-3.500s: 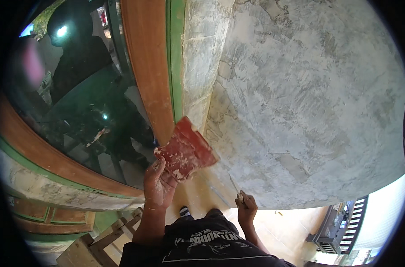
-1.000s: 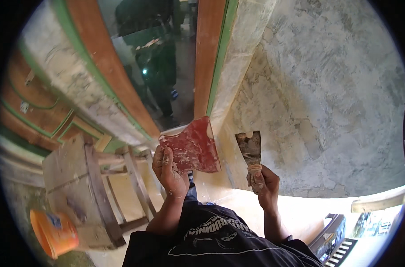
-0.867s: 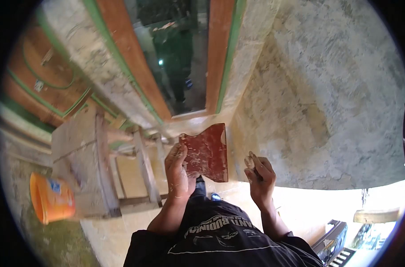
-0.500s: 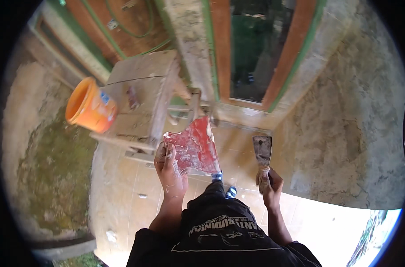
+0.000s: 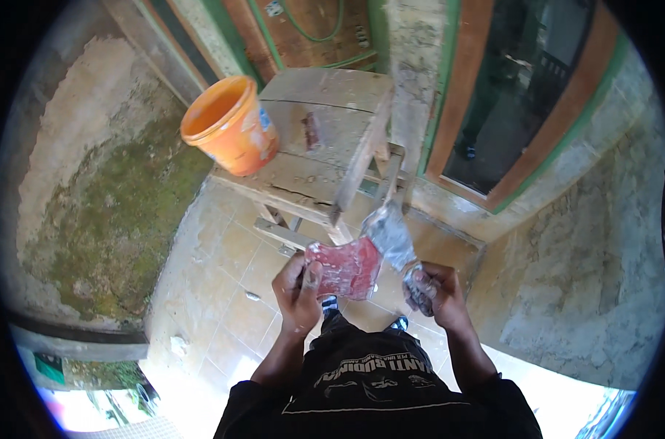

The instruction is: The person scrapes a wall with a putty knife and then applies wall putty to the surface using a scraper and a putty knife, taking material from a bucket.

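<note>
My left hand (image 5: 299, 291) is closed round the left edge of a red plastering board (image 5: 345, 268), a flat piece with curved sides and whitish smears. In my right hand (image 5: 438, 293) is a putty knife (image 5: 388, 233), gripped by its handle. Its wide blade is coated with grey-white paste and tilts up to the left. The blade's lower left part lies at the board's upper right corner; whether the two touch I cannot tell. Both tools are held in front of my body, above the tiled floor.
A rough wooden table (image 5: 303, 164) stands ahead, bearing an orange bucket (image 5: 233, 132) and a small reddish, stained piece (image 5: 311, 132). A wood-framed window (image 5: 519, 95) and a patchy plastered wall (image 5: 588, 271) are on the right. Mossy ground (image 5: 120, 227) lies left of the tiled floor (image 5: 223, 278).
The putty knife has come left to the board, and its blade now shows grey-white paste. The board has tilted and shifted slightly. My view has turned, so the table and bucket appear further right.
</note>
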{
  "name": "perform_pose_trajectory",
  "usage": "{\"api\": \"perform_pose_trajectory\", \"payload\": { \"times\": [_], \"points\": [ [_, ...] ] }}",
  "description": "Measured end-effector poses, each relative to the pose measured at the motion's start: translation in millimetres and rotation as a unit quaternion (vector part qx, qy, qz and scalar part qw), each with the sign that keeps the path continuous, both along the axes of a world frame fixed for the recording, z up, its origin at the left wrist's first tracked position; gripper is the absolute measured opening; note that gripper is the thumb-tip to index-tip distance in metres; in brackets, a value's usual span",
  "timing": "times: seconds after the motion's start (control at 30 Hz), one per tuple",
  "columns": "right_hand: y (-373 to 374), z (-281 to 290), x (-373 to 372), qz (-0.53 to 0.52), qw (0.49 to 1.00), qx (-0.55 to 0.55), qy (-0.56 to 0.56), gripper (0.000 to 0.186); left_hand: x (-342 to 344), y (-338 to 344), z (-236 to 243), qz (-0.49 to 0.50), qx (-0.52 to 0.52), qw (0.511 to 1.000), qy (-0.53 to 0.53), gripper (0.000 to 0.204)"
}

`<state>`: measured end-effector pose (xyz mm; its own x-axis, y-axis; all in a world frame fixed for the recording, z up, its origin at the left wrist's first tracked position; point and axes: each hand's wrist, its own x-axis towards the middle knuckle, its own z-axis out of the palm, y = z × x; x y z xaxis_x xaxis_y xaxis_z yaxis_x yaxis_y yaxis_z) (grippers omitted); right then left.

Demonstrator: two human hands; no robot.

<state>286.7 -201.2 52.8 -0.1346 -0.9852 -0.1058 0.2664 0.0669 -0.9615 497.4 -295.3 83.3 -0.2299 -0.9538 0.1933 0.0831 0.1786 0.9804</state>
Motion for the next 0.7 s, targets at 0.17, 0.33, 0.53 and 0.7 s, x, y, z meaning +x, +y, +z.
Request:
{"api": "perform_pose_trajectory", "payload": {
  "times": [0.17,0.33,0.53,0.7],
  "points": [
    [-51.3,11.1,19.5,-0.055,0.998,-0.023,-0.022,0.034,26.8,-77.0,5.5,0.088,0.137,0.981,0.105,0.013],
    [-88.1,22.1,47.1,-0.085,0.996,-0.034,-0.011,0.035,26.4,-141.0,-6.1,0.057,0.147,0.985,0.066,0.023],
    [-119.3,36.7,56.5,-0.135,0.990,-0.044,0.019,0.035,30.7,-177.0,-1.5,0.000,-0.070,0.994,-0.085,0.040],
    [-141.4,41.6,70.9,-0.193,0.980,-0.040,0.021,0.035,56.9,-197.3,-10.9,0.012,-0.280,0.942,-0.183,0.035]
  ]
}}
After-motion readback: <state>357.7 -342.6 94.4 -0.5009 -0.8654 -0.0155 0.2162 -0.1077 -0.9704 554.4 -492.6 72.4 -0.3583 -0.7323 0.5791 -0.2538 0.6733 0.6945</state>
